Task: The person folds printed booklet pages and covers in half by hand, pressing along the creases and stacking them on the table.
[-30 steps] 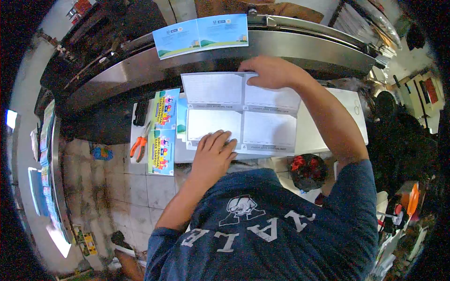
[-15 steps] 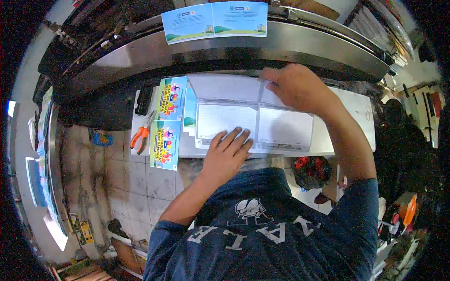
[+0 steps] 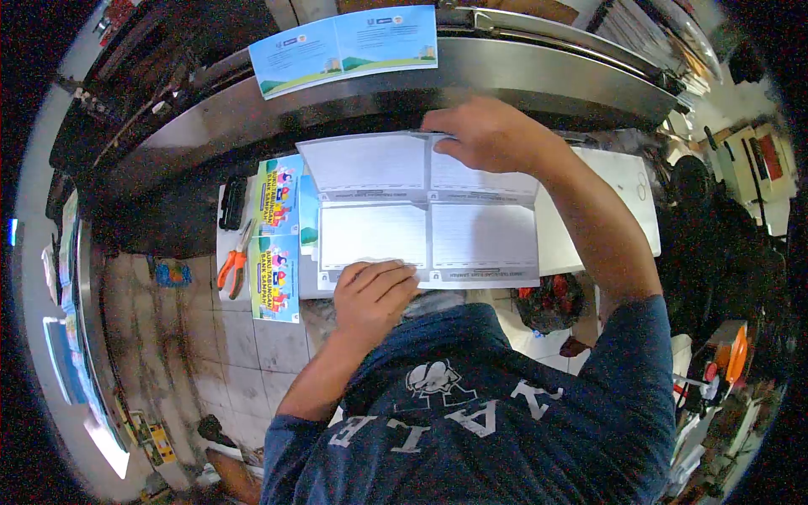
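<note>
White printed form sheets (image 3: 374, 236) with ruled lines and grey borders lie on the white work surface in front of me. A similar sheet (image 3: 362, 164) spans the far side, its left part seemingly raised. My right hand (image 3: 492, 135) pinches that sheet at its far edge, near the middle; the thumb lies over the paper. Near the closest edge of the forms, my left hand (image 3: 374, 295) rests with bent fingers close together on the paper. Its thumb is hidden. To the left lie colourful booklet covers (image 3: 275, 273), reading "Buku Tabungan Bank Sampah".
Orange-handled pliers (image 3: 232, 268) and a black object (image 3: 231, 202) lie left of the covers. Beyond the work surface (image 3: 606, 194) runs a metal machine bar (image 3: 539, 80), with a blue printed sheet (image 3: 345, 50) on it. A dark bag (image 3: 547, 303) is below the near edge.
The view has shifted, moving the scene left. My right hand has drawn the far sheet into a flatter, squarer position. My left hand's fingers have come together and bent.
</note>
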Available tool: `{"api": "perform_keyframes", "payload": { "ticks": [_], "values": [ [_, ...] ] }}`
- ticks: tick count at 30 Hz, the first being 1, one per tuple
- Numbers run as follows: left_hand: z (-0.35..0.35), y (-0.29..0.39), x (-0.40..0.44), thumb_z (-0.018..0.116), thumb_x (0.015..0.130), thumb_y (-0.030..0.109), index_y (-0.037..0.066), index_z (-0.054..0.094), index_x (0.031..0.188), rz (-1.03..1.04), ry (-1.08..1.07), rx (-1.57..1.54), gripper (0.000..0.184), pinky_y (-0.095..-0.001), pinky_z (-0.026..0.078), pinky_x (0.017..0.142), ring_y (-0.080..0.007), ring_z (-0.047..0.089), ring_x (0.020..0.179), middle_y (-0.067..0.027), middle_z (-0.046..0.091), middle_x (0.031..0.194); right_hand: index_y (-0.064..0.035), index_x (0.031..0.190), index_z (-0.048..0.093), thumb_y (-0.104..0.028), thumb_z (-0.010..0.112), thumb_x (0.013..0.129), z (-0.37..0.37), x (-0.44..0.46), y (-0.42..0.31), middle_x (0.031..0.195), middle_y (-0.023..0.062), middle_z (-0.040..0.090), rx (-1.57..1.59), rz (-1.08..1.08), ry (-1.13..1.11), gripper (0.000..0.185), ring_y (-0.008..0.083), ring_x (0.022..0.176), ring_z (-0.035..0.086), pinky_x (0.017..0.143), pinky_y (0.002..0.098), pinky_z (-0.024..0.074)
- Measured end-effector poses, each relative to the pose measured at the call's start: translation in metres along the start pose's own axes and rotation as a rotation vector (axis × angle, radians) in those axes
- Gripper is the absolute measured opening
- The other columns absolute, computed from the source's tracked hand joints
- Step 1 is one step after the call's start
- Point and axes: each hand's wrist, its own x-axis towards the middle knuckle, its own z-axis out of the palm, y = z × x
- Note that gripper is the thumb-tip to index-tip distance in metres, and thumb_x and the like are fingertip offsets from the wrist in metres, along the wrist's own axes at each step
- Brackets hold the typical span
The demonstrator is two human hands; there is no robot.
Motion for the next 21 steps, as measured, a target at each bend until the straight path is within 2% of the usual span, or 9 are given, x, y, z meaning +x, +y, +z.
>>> {"api": "perform_keyframes", "payload": {
  "ticks": [4, 8, 11, 13, 14, 16, 17, 19, 21],
  "values": [
    [-0.012, 0.0, 0.012, 0.077, 0.068, 0.016, 0.013, 0.067, 0.08, -0.073, -0.019, -0.103, 0.016, -0.0328, 0.045, 0.081, -0.014, 0.064, 0.084, 0.0018, 0.068, 0.087, -0.0072, 0.103, 0.062, -0.018, 0.062, 0.083, -0.002, -0.001, 0.0, 0.082, 0.0212, 0.064, 0.012, -0.028, 0.001, 0.022, 0.0404, 0.077, 0.062, 0.072, 0.0495, 0.0487],
    [-0.015, 0.002, 0.017, 0.075, 0.07, 0.014, 0.012, 0.067, 0.082, -0.11, -0.073, -0.068, 0.014, -0.0345, 0.046, 0.081, -0.0152, 0.064, 0.085, 0.0008, 0.068, 0.088, -0.0078, 0.106, 0.06, -0.017, 0.062, 0.083, -0.011, -0.006, -0.011, 0.08, 0.022, 0.064, 0.028, -0.002, -0.065, 0.025, 0.0408, 0.077, 0.062, 0.071, 0.0498, 0.0487],
    [-0.019, 0.001, 0.028, 0.074, 0.072, 0.013, 0.011, 0.067, 0.085, -0.077, -0.034, 0.016, 0.015, -0.0356, 0.046, 0.081, -0.0176, 0.064, 0.083, -0.0006, 0.067, 0.088, -0.0096, 0.112, 0.057, -0.014, 0.059, 0.083, -0.013, -0.014, -0.025, 0.087, 0.0197, 0.065, 0.119, 0.006, -0.099, 0.03, 0.04, 0.078, 0.063, 0.069, 0.0488, 0.0499],
    [-0.02, -0.004, 0.036, 0.072, 0.073, 0.013, 0.011, 0.066, 0.09, -0.085, 0.048, 0.086, 0.018, -0.0372, 0.045, 0.082, -0.0203, 0.064, 0.08, -0.0014, 0.067, 0.089, -0.013, 0.118, 0.054, -0.012, 0.057, 0.082, -0.011, -0.02, -0.039, 0.101, 0.0168, 0.064, 0.073, -0.183, -0.013, 0.036, 0.0383, 0.078, 0.064, 0.069, 0.0463, 0.0515],
    [-0.02, -0.006, 0.038, 0.072, 0.073, 0.015, 0.01, 0.065, 0.093, -0.096, 0.035, 0.138, 0.022, -0.0376, 0.044, 0.084, -0.021, 0.063, 0.083, -0.0026, 0.066, 0.092, -0.013, 0.118, 0.054, -0.012, 0.057, 0.082, -0.013, -0.024, -0.045, 0.101, 0.0168, 0.064, 0.077, -0.19, -0.015, 0.036, 0.0383, 0.078, 0.064, 0.069, 0.0463, 0.0515],
    [-0.028, -0.007, 0.041, 0.072, 0.073, 0.02, 0.011, 0.065, 0.099, -0.089, -0.116, 0.126, 0.028, -0.0408, 0.042, 0.089, -0.0212, 0.06, 0.095, -0.005, 0.064, 0.103, -0.0151, 0.119, 0.053, -0.011, 0.054, 0.081, -0.016, -0.032, -0.055, 0.112, 0.0139, 0.06, 0.106, -0.225, -0.22, 0.038, 0.0361, 0.081, 0.065, 0.068, 0.0448, 0.0527],
    [-0.028, -0.006, 0.038, 0.072, 0.073, 0.02, 0.011, 0.065, 0.099, -0.094, -0.116, 0.129, 0.028, -0.0408, 0.042, 0.089, -0.0212, 0.06, 0.095, -0.005, 0.064, 0.103, -0.0158, 0.118, 0.054, -0.012, 0.055, 0.081, -0.011, -0.036, -0.062, 0.115, 0.0139, 0.06, 0.099, -0.181, -0.247, 0.037, 0.0342, 0.09, 0.065, 0.07, 0.0437, 0.0539],
    [-0.027, 0.0, 0.026, 0.073, 0.073, 0.025, 0.013, 0.065, 0.103, -0.09, -0.23, 0.178, 0.034, -0.0443, 0.039, 0.094, -0.024, 0.056, 0.106, -0.0072, 0.06, 0.113, -0.0159, 0.118, 0.054, -0.011, 0.055, 0.081, -0.001, -0.045, -0.069, 0.116, 0.014, 0.059, 0.077, -0.224, -0.251, 0.037, 0.0334, 0.093, 0.064, 0.072, 0.0432, 0.0545],
    [-0.026, 0.003, 0.008, 0.074, 0.072, 0.026, 0.013, 0.065, 0.104, -0.144, -0.211, 0.184, 0.036, -0.0458, 0.038, 0.095, -0.0263, 0.054, 0.108, -0.0073, 0.059, 0.115, -0.0166, 0.113, 0.056, -0.011, 0.056, 0.081, 0.013, -0.053, -0.078, 0.122, 0.0146, 0.056, 0.016, -0.259, -0.251, 0.033, 0.0326, 0.101, 0.063, 0.078, 0.041, 0.0556]
  ]
}}
